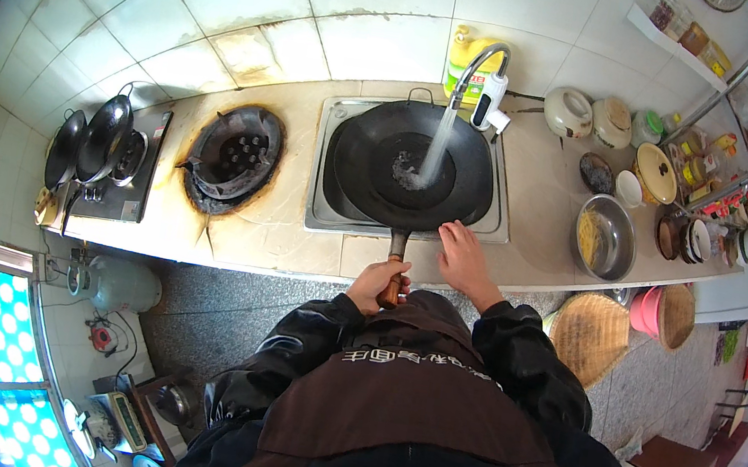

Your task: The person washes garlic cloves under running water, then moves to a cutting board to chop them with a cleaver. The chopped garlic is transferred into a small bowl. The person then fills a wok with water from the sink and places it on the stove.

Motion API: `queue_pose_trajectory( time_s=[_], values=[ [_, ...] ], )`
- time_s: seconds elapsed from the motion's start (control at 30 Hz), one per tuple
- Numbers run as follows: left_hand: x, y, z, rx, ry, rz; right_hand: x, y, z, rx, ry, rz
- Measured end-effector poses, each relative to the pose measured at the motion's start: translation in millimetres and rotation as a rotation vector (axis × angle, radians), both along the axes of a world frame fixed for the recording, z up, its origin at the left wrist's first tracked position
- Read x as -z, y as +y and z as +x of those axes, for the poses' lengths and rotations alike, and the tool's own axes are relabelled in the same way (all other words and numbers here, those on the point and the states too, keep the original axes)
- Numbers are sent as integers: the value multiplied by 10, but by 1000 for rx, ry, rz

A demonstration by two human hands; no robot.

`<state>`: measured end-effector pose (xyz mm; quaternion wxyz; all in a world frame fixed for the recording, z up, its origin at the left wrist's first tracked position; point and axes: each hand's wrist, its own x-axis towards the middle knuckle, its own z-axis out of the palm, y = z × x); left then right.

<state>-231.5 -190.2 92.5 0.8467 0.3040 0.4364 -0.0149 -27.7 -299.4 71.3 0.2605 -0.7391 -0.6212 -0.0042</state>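
Note:
A black wok (370, 161) lies over the steel sink (504, 217), its wooden handle (390, 294) pointing towards me. My left hand (374, 284) is closed around that handle. At the wok's near right rim rests my right hand (463, 260), its fingertips touching or just beside the rim; whether it grips the rim I cannot tell. Water (437, 149) runs from the curved chrome faucet (492, 53) into the middle of the wok, where a little water has gathered.
Left of the sink is a round burner (235, 153); farther left, two woks (104, 138) stand tilted on a gas stove. To the right sit a steel bowl (620, 239) with yellow strips, lidded pots and small bowls. A yellow detergent jug (468, 50) stands behind the sink.

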Motion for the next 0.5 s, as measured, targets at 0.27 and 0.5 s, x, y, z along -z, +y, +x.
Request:
queue_pose_trajectory(
  time_s=[0.27,0.5],
  values=[
    [15,14,19,11,23,7,60,68,73,5,57,19],
    [-44,15,46,-2,42,-54,69,69,50,26,56,59]
  ],
)
